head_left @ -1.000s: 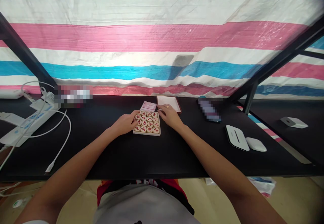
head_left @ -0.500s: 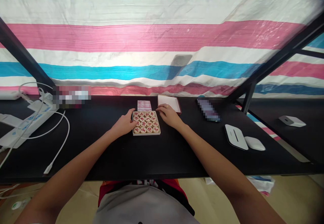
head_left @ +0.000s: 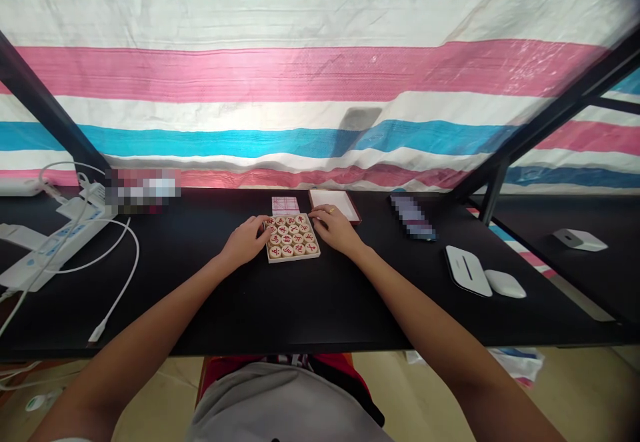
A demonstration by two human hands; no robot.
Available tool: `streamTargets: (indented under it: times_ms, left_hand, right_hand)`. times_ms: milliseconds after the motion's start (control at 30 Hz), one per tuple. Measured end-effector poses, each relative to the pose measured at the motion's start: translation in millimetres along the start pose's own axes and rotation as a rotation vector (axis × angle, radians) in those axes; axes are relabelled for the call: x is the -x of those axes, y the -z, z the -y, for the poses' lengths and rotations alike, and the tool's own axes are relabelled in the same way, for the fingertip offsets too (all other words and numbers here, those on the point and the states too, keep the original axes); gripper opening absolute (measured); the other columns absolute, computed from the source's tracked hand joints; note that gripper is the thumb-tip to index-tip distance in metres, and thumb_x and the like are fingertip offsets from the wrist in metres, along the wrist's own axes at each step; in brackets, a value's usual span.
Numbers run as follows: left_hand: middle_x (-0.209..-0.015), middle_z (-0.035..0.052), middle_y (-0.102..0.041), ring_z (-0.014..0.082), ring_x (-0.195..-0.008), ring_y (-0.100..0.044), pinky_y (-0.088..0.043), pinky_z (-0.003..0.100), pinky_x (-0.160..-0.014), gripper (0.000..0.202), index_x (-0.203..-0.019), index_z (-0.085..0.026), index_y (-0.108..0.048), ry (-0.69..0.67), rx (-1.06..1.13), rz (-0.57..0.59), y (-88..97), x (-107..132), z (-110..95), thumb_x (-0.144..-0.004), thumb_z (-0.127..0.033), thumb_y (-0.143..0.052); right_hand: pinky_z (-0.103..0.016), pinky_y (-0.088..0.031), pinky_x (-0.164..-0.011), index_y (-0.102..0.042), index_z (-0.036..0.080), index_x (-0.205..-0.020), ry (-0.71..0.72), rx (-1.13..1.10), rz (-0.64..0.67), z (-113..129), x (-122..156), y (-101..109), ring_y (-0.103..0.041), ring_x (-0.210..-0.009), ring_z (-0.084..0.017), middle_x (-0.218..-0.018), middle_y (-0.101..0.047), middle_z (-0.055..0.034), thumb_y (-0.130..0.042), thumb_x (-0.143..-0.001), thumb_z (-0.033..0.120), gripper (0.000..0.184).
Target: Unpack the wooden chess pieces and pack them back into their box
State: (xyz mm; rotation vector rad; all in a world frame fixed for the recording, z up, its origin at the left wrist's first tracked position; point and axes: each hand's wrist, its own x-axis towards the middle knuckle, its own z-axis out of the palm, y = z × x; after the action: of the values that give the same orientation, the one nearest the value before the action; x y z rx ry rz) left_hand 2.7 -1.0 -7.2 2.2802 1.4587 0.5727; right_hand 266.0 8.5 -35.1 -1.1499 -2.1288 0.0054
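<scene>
A shallow cream box [head_left: 294, 258] packed with several round wooden chess discs marked in red sits mid-table. My left hand [head_left: 245, 241] grips its left edge with curled fingers. My right hand [head_left: 334, 229] holds its right edge, fingers bent over the far corner. The box looks tipped up a little at its far side. Just behind it lies a folded pink-lined sheet [head_left: 285, 205], and beside that the box's lid [head_left: 334, 204], open side up with a dark red rim.
The black table [head_left: 280, 309] carries a white power strip with cables [head_left: 60, 235] at left, a blurred dark item [head_left: 413, 219] and two white devices [head_left: 483, 275] at right. A striped tarp hangs behind; black frame posts slant at both sides.
The box of discs has shifted slightly away and turned a little under both hands. The pink-lined sheet, held by the right fingers a second ago, now lies flat behind the box.
</scene>
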Motion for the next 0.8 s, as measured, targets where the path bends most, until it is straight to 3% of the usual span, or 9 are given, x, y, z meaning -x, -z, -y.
streamTargets:
  times_ms: [100,233,433,600,800]
  left_hand:
    - [-0.113,0.0067,-0.055,0.0163,-0.079,-0.059,-0.046,0.03,-0.073,0.043,-0.126,-0.023,-0.054,-0.031,-0.057,-0.011,-1.1,-3.7,4.1,-0.09,-0.043,-0.04]
    - [-0.113,0.0061,-0.054,0.0143,-0.075,-0.057,-0.046,0.029,-0.072,0.045,-0.126,-0.022,-0.054,-0.017,-0.032,0.007,0.2,-9.5,6.6,-0.089,-0.045,-0.043]
    - [-0.098,0.0055,-0.059,0.0157,-0.079,-0.057,-0.045,0.029,-0.077,0.039,-0.118,-0.02,-0.06,-0.102,0.062,0.021,2.9,-13.9,12.4,-0.092,-0.038,-0.038]
    - [-0.1,0.0063,-0.062,0.0179,-0.086,-0.058,-0.046,0.03,-0.079,0.034,-0.111,-0.02,-0.063,-0.142,0.061,0.021,1.7,-14.0,13.7,-0.092,-0.035,-0.04]
    - [-0.103,0.0066,-0.064,0.0186,-0.088,-0.06,-0.046,0.029,-0.08,0.04,-0.124,-0.02,-0.058,-0.108,0.031,0.028,1.6,-21.4,15.5,-0.091,-0.037,-0.042]
  right_hand:
    - [-0.046,-0.046,-0.096,-0.061,0.022,-0.115,0.078,-0.025,0.07,3.8,-1.0,0.8,-0.054,-0.11,-0.024,-0.116,-0.061,-0.0096,-0.042,-0.085,0.01,0.037]
    - [-0.047,-0.045,-0.097,-0.058,0.021,-0.121,0.117,-0.057,0.159,3.4,-1.4,0.5,-0.055,-0.11,-0.024,-0.117,-0.063,-0.0094,-0.039,-0.083,0.005,0.045]
    - [-0.047,-0.048,-0.092,-0.055,0.021,-0.122,0.065,-0.069,0.137,1.7,-0.8,0.5,-0.056,-0.106,-0.024,-0.111,-0.063,-0.01,-0.038,-0.08,0.003,0.048]
    - [-0.047,-0.048,-0.092,-0.056,0.02,-0.118,0.078,-0.072,0.139,3.3,-1.4,1.5,-0.055,-0.105,-0.025,-0.111,-0.062,-0.0106,-0.037,-0.081,0.002,0.046]
    - [-0.046,-0.047,-0.093,-0.057,0.022,-0.116,0.08,-0.083,0.14,2.6,-1.5,1.0,-0.056,-0.105,-0.024,-0.11,-0.061,-0.0099,-0.038,-0.082,0.004,0.043]
